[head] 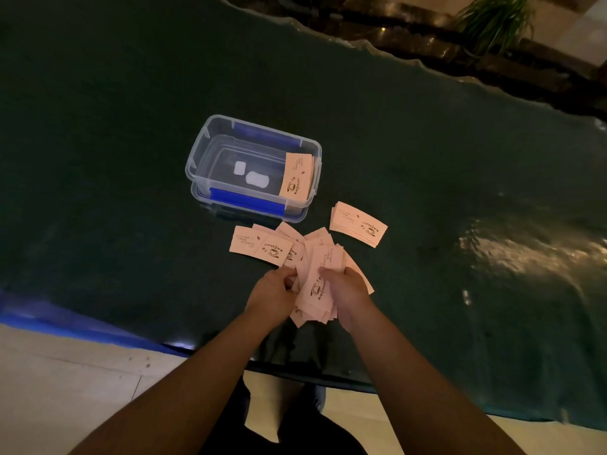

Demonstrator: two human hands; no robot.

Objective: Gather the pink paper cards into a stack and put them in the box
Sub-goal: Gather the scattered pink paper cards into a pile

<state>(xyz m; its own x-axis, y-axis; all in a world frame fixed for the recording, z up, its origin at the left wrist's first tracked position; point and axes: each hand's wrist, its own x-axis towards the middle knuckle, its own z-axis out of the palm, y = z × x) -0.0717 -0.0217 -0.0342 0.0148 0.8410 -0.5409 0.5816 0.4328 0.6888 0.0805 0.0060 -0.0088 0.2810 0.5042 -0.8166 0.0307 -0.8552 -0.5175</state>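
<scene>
A clear plastic box point(200, 149) with blue clips sits on the dark green table. A small stack of pink cards point(297, 175) leans inside its right end. Below the box, loose pink cards point(259, 246) lie fanned out on the table. Another neat stack of pink cards point(358, 224) lies to the right of the box. My left hand point(274, 292) and my right hand point(345, 290) both grip an untidy bundle of pink cards point(320, 274) between them, close to the table's near edge.
Two small white pads point(253, 175) lie on the box floor. The box stands on its blue-rimmed lid point(246, 206). The table's wavy far edge point(394, 54) borders a dark ledge with a plant point(492, 21). Pale floor tiles point(65, 372) lie below the near edge.
</scene>
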